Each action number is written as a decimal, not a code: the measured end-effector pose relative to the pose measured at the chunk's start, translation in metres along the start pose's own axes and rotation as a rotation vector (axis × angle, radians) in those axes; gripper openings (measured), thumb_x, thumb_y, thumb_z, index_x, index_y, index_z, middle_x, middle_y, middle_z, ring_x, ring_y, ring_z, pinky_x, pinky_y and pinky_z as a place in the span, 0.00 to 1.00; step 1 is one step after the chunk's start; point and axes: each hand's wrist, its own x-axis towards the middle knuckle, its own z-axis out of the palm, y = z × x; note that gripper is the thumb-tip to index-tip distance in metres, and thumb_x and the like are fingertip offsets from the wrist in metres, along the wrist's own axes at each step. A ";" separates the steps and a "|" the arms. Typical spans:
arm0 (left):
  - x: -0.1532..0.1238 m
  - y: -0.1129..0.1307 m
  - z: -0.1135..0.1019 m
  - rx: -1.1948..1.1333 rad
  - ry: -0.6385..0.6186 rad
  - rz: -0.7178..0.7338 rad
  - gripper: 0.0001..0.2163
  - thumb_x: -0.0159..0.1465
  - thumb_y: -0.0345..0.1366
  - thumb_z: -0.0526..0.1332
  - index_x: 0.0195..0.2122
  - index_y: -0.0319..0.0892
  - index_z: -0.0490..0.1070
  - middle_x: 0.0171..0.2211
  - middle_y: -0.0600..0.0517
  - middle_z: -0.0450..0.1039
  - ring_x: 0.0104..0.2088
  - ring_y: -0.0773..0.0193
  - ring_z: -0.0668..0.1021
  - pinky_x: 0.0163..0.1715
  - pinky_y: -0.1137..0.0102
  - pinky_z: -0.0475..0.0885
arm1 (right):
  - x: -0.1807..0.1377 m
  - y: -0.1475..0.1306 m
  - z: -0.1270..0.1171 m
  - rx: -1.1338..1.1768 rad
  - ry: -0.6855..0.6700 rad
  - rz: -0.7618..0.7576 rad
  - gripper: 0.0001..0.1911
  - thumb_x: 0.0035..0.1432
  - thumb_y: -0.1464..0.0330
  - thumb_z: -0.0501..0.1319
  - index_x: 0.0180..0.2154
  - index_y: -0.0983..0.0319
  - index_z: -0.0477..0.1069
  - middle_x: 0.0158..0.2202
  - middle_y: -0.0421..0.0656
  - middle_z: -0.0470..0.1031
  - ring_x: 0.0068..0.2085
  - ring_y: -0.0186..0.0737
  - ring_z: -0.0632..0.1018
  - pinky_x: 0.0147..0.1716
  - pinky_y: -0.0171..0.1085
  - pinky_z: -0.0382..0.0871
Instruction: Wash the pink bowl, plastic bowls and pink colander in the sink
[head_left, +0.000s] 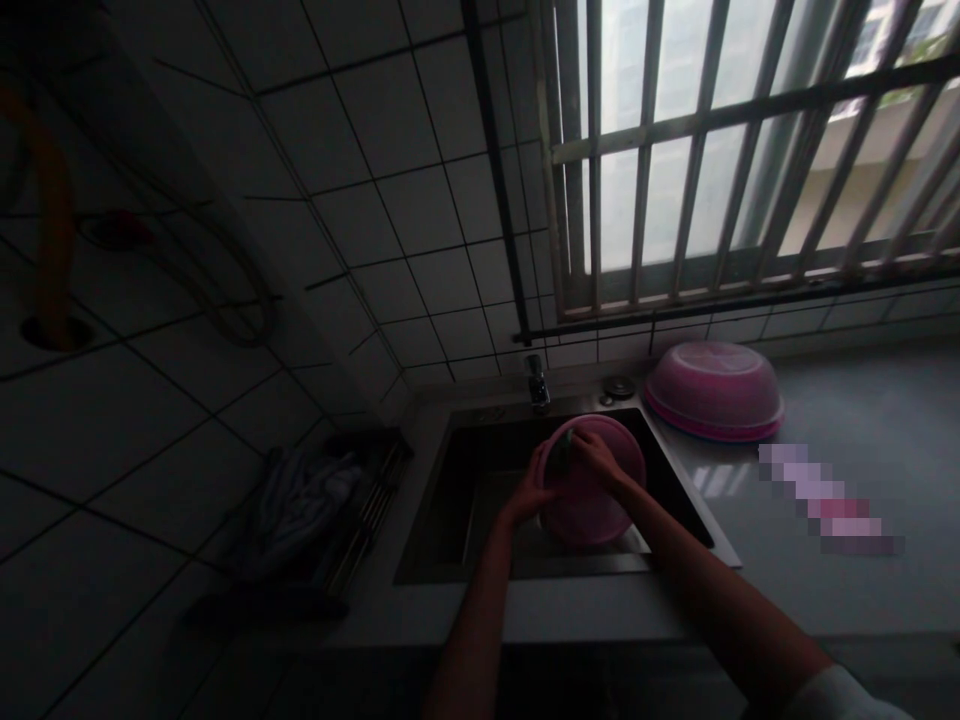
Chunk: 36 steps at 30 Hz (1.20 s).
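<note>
A pink basin [592,515] is tilted up inside the sink [442,500], its open side facing me. My left hand [527,492] grips the basin by its left rim. Inside the basin my right hand [592,455] is closed on a dark green scrubbing pad [559,452], which is pressed against the inner left wall. The pad's exact kind is hard to make out in the dim light, and the right fingertips are partly hidden.
Behind the sink stands a metal faucet [536,385]. Pink basins [716,390] lie upside down on the counter [840,400] at right, near a blurred-out patch. A rack with striped cloth [307,490] stands left. The barred window [697,150] is above.
</note>
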 end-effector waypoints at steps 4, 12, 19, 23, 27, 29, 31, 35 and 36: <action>0.001 -0.004 -0.002 -0.017 -0.011 0.016 0.55 0.46 0.42 0.81 0.73 0.49 0.55 0.74 0.39 0.55 0.75 0.37 0.56 0.74 0.45 0.51 | 0.000 0.000 0.002 0.022 -0.018 0.021 0.23 0.52 0.48 0.69 0.34 0.61 0.74 0.30 0.41 0.77 0.30 0.38 0.73 0.30 0.35 0.68; -0.003 -0.002 -0.004 0.044 -0.003 -0.023 0.52 0.47 0.32 0.78 0.73 0.48 0.56 0.72 0.40 0.59 0.74 0.40 0.59 0.74 0.48 0.50 | -0.016 0.013 0.019 -0.085 -0.373 0.129 0.16 0.52 0.56 0.70 0.36 0.62 0.79 0.36 0.44 0.81 0.34 0.42 0.77 0.35 0.37 0.71; -0.001 0.001 -0.001 0.016 -0.023 -0.008 0.54 0.47 0.38 0.80 0.73 0.49 0.54 0.75 0.41 0.55 0.75 0.38 0.55 0.75 0.45 0.48 | 0.002 0.007 -0.001 -0.020 0.014 0.030 0.19 0.54 0.52 0.67 0.35 0.62 0.76 0.32 0.42 0.77 0.30 0.38 0.73 0.31 0.36 0.68; -0.004 0.000 -0.003 0.028 -0.041 -0.028 0.53 0.48 0.34 0.78 0.73 0.48 0.53 0.74 0.40 0.56 0.75 0.38 0.57 0.74 0.46 0.50 | -0.012 0.016 0.012 -0.057 -0.316 0.126 0.17 0.53 0.56 0.69 0.38 0.62 0.78 0.36 0.44 0.80 0.34 0.40 0.75 0.34 0.37 0.71; -0.004 -0.001 -0.004 0.036 -0.036 -0.047 0.54 0.46 0.30 0.77 0.73 0.48 0.54 0.73 0.40 0.57 0.73 0.39 0.60 0.74 0.47 0.52 | -0.014 0.022 0.015 -0.090 -0.461 0.151 0.17 0.53 0.57 0.69 0.37 0.63 0.79 0.36 0.45 0.81 0.34 0.41 0.76 0.34 0.37 0.71; -0.003 -0.003 -0.002 0.028 -0.021 -0.044 0.53 0.47 0.32 0.77 0.73 0.48 0.54 0.73 0.40 0.58 0.73 0.40 0.60 0.73 0.46 0.53 | -0.008 0.020 0.009 -0.089 -0.309 0.086 0.18 0.54 0.56 0.68 0.38 0.63 0.79 0.36 0.45 0.81 0.35 0.42 0.77 0.34 0.37 0.71; -0.001 -0.004 -0.001 0.032 -0.013 -0.021 0.52 0.49 0.35 0.78 0.74 0.47 0.54 0.73 0.39 0.58 0.74 0.41 0.59 0.74 0.47 0.52 | -0.003 0.016 0.004 -0.082 -0.148 0.031 0.19 0.54 0.54 0.67 0.38 0.63 0.79 0.37 0.45 0.81 0.36 0.43 0.77 0.34 0.37 0.71; -0.001 -0.004 -0.003 0.077 -0.026 -0.001 0.52 0.49 0.36 0.78 0.74 0.46 0.54 0.73 0.39 0.57 0.75 0.41 0.57 0.75 0.49 0.49 | -0.007 0.016 0.007 -0.069 -0.266 0.086 0.18 0.53 0.55 0.67 0.39 0.62 0.79 0.38 0.45 0.81 0.36 0.42 0.77 0.36 0.38 0.73; -0.002 -0.004 -0.003 0.089 -0.029 -0.003 0.52 0.49 0.35 0.78 0.74 0.46 0.54 0.73 0.39 0.57 0.75 0.41 0.56 0.75 0.49 0.49 | -0.010 0.018 0.011 -0.074 -0.354 0.122 0.18 0.52 0.56 0.68 0.39 0.62 0.79 0.38 0.45 0.81 0.35 0.42 0.77 0.36 0.38 0.73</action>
